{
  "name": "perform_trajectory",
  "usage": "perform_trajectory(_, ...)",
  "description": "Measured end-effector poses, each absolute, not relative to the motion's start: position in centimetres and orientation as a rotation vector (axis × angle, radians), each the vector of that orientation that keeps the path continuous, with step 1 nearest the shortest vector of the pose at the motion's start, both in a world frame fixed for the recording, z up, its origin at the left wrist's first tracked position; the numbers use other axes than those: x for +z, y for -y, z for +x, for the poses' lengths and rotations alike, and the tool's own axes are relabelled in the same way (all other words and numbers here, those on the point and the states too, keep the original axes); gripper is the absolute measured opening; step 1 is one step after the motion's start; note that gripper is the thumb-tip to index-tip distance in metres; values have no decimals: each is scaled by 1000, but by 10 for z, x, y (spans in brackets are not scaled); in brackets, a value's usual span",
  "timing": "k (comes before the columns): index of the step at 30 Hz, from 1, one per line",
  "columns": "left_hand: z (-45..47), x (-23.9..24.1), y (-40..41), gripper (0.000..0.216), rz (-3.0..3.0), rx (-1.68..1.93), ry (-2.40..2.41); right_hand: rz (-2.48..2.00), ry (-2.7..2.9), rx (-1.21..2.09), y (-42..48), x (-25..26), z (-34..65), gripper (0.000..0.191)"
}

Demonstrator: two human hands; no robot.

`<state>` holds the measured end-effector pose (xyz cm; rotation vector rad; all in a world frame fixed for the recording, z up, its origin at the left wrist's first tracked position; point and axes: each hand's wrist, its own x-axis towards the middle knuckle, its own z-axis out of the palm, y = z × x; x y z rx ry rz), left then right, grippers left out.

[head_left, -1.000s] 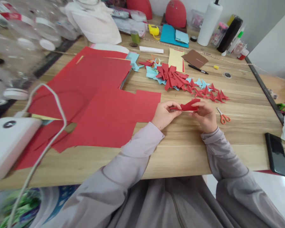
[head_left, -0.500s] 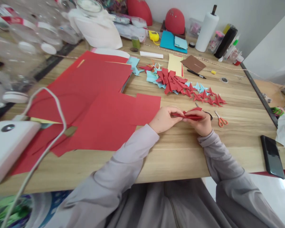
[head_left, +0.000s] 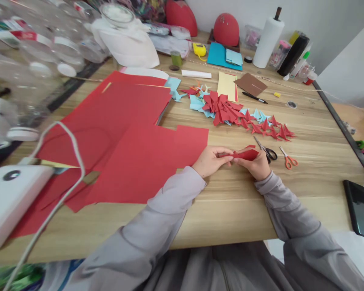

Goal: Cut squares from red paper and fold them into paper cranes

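Between my two hands is a folded piece of red paper (head_left: 245,154), held just above the table. My left hand (head_left: 210,161) pinches its left end between thumb and fingers. My right hand (head_left: 257,165) is closed around the right part, its thumb pressing near the middle; the palm side hides some of the paper. Large red paper sheets (head_left: 133,161) lie left of my left hand. Beyond my hands is a pile of folded red paper pieces (head_left: 220,107), with light blue ones (head_left: 197,102) among them. Black-handled scissors (head_left: 270,153) lie by my right hand.
Orange-handled scissors (head_left: 289,161) lie to the right, and a black phone (head_left: 359,208) is at the right edge. A white device (head_left: 24,194) with a cable stands at left, near plastic bottles (head_left: 63,48). A paper roll (head_left: 268,42) and a yellow tape measure (head_left: 199,49) are at the back.
The view has shifted slightly. My right hand's grip has changed a little and the red paper shows more of its flat face. More of the black-handled scissors is visible.
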<state>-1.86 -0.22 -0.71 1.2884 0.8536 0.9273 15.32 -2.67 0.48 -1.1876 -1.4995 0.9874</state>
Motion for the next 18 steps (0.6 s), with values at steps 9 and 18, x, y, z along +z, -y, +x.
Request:
perform_trajectory(9, -16, 0, 3, 22, 1251, 942, -881, -1202, 1303, 1071, 29, 2, 150, 22)
perform_trajectory(18, -14, 2, 5, 18, 1180, 991, -881, -1120, 1279, 1096, 29, 1, 146, 17)
